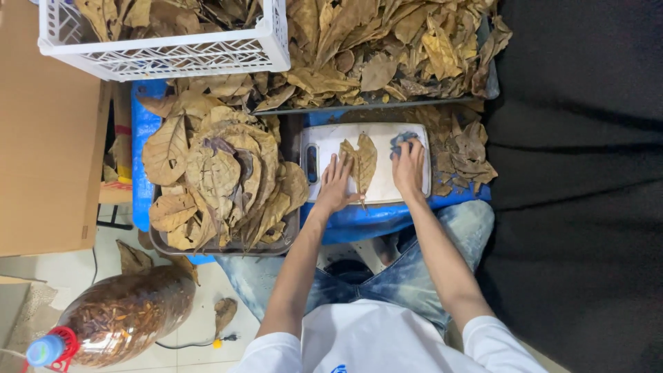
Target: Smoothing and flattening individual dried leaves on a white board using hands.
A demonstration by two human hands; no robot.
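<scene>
A dry brown leaf [362, 163] lies on a white cutting board [387, 183] that rests on a blue stool [359, 220]. My left hand [336, 185] lies flat on the board with spread fingers, touching the leaf's left edge. My right hand [408, 166] presses a blue-grey cloth [402, 140] onto the board just right of the leaf.
A metal tray [228, 247] piled with large dried leaves [214, 173] sits to the left. A bigger leaf heap [387, 48] and a white plastic crate [166, 55] lie beyond. A clear bottle [124, 314] of brown bits lies on the floor. Cardboard [48, 138] stands at left, black cloth [580, 173] at right.
</scene>
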